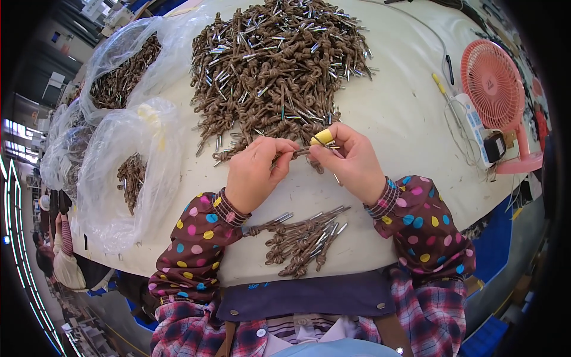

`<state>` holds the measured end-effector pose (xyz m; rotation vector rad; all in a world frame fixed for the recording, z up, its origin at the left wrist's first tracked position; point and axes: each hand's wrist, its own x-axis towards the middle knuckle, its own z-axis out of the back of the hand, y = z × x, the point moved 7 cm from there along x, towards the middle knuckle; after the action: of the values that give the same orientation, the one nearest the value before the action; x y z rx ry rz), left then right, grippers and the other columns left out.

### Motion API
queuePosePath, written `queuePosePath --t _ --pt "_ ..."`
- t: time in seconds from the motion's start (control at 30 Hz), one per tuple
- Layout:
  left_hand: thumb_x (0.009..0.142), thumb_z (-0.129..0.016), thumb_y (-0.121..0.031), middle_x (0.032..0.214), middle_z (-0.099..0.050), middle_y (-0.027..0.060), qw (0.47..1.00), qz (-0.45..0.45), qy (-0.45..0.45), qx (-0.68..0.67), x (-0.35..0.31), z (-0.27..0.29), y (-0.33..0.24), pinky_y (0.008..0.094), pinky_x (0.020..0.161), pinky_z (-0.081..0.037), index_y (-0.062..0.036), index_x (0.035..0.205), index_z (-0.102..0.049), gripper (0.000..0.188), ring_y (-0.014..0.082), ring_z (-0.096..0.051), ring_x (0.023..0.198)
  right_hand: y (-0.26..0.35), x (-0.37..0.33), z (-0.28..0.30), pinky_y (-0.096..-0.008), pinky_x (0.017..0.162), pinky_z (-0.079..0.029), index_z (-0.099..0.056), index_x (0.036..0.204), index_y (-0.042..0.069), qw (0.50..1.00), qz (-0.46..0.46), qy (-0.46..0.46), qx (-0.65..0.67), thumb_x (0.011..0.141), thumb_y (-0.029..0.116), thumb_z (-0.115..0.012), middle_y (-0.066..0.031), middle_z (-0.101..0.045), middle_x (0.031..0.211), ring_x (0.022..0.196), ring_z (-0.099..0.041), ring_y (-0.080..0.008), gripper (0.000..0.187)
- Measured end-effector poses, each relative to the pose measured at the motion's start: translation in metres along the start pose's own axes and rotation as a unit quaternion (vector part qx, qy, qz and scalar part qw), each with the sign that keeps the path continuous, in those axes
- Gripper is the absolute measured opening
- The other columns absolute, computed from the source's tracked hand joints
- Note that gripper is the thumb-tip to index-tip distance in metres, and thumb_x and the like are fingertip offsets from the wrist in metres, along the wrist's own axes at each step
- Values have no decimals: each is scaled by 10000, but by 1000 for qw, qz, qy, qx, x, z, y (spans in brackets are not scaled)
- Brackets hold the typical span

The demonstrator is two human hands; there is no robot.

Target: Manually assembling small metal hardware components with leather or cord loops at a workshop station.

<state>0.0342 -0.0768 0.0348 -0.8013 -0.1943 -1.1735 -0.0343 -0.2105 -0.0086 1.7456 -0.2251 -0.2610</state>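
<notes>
Left hand (pixel 257 169) and right hand (pixel 351 159) pinched a cord (pixel 301 152) between them — each grip clamped on it, presumably to steady it. The pile (pixel 279 65) lay just beyond on the bench (pixel 398 119), a batch (pixel 306 241) nearer — likely kept separate.

Cord heap (pixel 279 71) on the table (pixel 410 128), bags (pixel 98 184) to its left, fan (pixel 489 85) to its right — cord bunch (pixel 300 239) in front

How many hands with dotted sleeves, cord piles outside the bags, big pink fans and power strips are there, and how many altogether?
Hands: 2 (left hand, right hand)
Cord piles: 2 (big pile, small pile)
Pink fan: 1
Power strip: 1
Total: 6
</notes>
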Motion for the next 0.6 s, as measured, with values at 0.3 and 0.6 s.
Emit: queuePosePath --t 0.3,0.6 --pt "907 -522 -8 965 -617 94 980 125 104 -115 -11 -14 21 272 669 -523 6 1010 -500 106 137 -613 743 24 -2 3 -229 558 -467 -565 999 33 952 122 10 -282 803 154 -718 -37 -621 856 652 -577 -80 276" --pt "911 -530 -16 920 -609 94 985 113 103 -76 -11 -18 19 257 615 -511 3 1013 -501 108 149 -615 695 45 -16 -16 -307 490 -459 -526 836 99 746 303 -26 -593 780 374 -686 -29 -508 800 585 -584 -200 323"
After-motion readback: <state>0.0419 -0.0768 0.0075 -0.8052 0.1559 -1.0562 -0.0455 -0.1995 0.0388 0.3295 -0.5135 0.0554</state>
